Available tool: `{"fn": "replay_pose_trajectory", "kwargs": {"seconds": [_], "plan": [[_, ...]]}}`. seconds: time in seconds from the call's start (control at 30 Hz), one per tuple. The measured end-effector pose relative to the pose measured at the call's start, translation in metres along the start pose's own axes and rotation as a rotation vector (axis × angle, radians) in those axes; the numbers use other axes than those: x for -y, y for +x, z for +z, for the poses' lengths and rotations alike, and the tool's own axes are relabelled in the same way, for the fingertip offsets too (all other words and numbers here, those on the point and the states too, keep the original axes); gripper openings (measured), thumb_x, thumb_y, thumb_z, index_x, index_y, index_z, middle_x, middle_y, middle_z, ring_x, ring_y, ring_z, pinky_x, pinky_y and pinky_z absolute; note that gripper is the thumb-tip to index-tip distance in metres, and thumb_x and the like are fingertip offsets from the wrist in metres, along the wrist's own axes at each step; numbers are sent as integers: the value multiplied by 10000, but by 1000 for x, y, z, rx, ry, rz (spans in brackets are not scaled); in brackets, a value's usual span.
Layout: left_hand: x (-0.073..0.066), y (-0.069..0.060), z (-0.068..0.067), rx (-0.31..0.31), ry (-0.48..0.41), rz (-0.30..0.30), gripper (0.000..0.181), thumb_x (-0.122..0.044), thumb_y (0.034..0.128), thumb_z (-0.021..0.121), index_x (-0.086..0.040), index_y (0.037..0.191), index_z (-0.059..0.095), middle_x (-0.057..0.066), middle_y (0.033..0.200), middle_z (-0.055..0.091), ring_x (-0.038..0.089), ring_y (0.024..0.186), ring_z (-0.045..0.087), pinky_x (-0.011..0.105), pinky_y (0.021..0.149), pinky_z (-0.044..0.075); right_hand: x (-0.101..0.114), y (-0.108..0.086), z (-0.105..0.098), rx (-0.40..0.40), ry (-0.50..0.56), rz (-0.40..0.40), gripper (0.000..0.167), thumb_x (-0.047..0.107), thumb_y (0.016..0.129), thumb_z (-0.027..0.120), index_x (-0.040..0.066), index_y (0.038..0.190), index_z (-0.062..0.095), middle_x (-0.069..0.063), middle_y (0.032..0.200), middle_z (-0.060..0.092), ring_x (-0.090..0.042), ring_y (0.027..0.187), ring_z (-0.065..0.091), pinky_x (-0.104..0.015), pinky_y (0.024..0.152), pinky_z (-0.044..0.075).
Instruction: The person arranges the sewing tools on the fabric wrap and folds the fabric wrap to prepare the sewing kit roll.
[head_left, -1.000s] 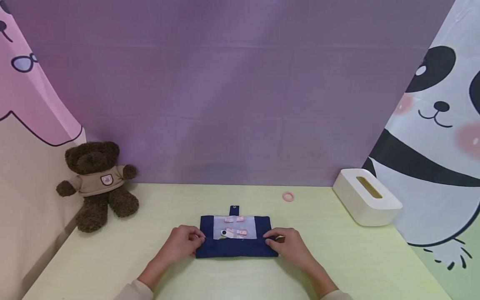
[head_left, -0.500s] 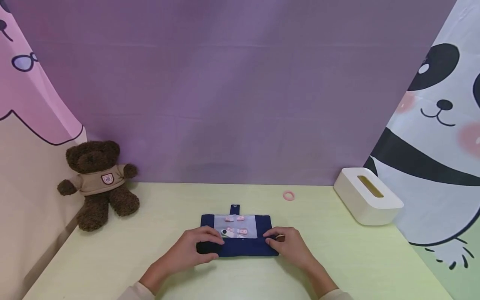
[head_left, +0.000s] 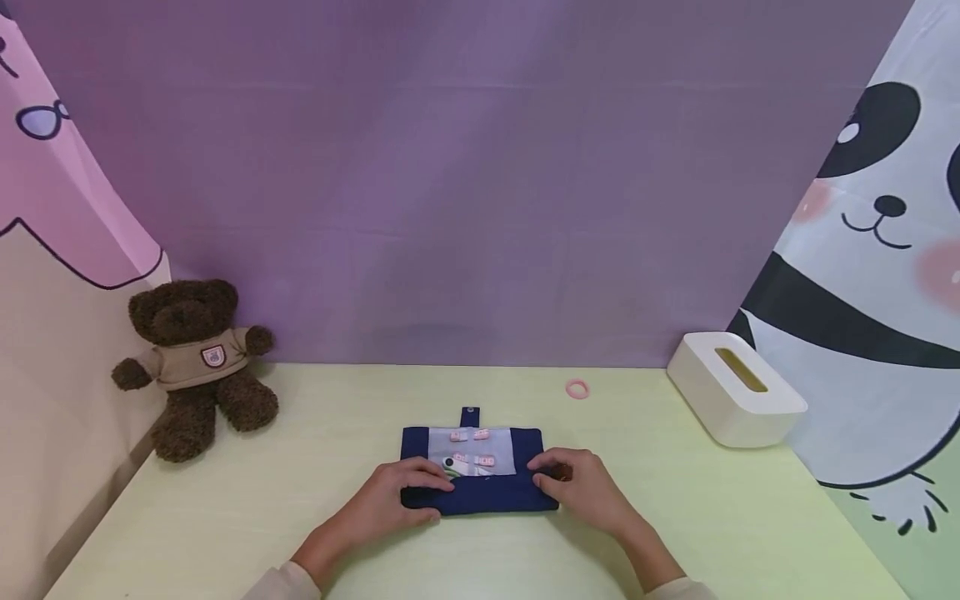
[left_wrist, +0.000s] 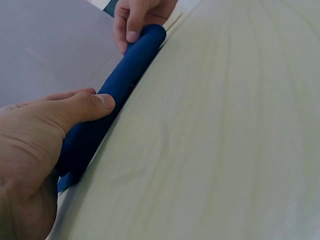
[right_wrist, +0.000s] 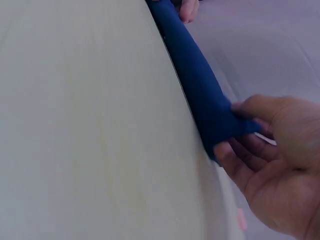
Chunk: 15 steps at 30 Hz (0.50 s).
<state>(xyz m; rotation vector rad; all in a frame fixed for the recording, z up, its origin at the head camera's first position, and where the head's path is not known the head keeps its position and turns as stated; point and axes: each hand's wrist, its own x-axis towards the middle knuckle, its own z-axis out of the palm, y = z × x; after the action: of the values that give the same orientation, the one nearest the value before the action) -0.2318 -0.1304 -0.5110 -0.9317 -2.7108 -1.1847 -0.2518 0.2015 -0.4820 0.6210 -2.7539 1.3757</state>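
A navy cloth roll (head_left: 487,495) lies on the table, its near part folded up into a thick band. Its pale inner panel (head_left: 497,447) carries small pink-and-white pieces (head_left: 482,434) and a white-and-green item with a black dot (head_left: 450,463), partly covered by the fold. A snap strap (head_left: 470,416) sticks out at the back. My left hand (head_left: 390,498) grips the fold's left part, thumb in front and fingers over the top; the left wrist view shows that thumb (left_wrist: 92,106) on the blue cloth. At the right end, my right hand (head_left: 588,490) pinches the cloth's edge, also seen in the right wrist view.
A pink ring (head_left: 577,389) lies behind the roll to the right. At the back right stands a white tissue box (head_left: 738,392). A brown teddy bear (head_left: 197,367) sits at the back left. A purple curtain (head_left: 480,183) hangs behind the table.
My left hand has shifted from the roll's left edge rightward along the fold and taken a wider grip there. The right hand stays at the right end. The roll has barely moved.
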Motion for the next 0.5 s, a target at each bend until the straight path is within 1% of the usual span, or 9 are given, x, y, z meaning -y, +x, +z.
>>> {"fn": "replay_pose_trajectory", "kwargs": {"seconds": [0.1,0.17,0.27,0.33,0.4,0.5], "plan": [[1,1,1,6,-4,3,347,-200,849,861,-248,1183,782,-76,1255,692,158,1181,642,386,1045,518,8,-2,-9,-1,-13,-29,154,70,907,761,39,1058,761,-111,1017,774,-45,810,663,-223,744,565],[1,1,1,7,-11,7,344,-201,849,861,-246,1181,781,-73,1255,694,156,1182,643,379,1049,517,14,-5,-16,-28,-18,-59,148,47,904,761,36,1052,755,-113,1004,772,-58,832,680,-248,768,585],[2,1,2,7,-18,7,341,-206,849,862,-251,1177,781,-75,1253,694,151,1181,643,371,1048,516,27,-9,-23,-94,-27,-110,159,18,891,771,89,1032,757,-71,978,774,-43,840,683,-275,795,599],[2,1,2,7,-16,8,341,-210,849,862,-251,1177,780,-72,1253,695,154,1181,644,380,1049,515,35,-13,-24,-115,-8,-162,184,5,886,774,123,1027,756,-44,981,775,-33,842,689,-276,804,603],[2,1,1,6,-8,6,343,-212,850,861,-257,1179,779,-74,1254,695,155,1182,644,393,1049,513,41,-16,-21,-91,35,-195,186,22,893,775,140,1036,755,-49,1000,772,-29,862,693,-271,825,602],[2,0,1,6,-6,-4,344,-215,851,860,-267,1181,777,-79,1257,694,160,1187,642,415,1053,507,40,-19,-11,-3,92,-220,164,60,908,774,91,1067,750,-102,1050,760,-56,897,703,-285,851,602]]}}
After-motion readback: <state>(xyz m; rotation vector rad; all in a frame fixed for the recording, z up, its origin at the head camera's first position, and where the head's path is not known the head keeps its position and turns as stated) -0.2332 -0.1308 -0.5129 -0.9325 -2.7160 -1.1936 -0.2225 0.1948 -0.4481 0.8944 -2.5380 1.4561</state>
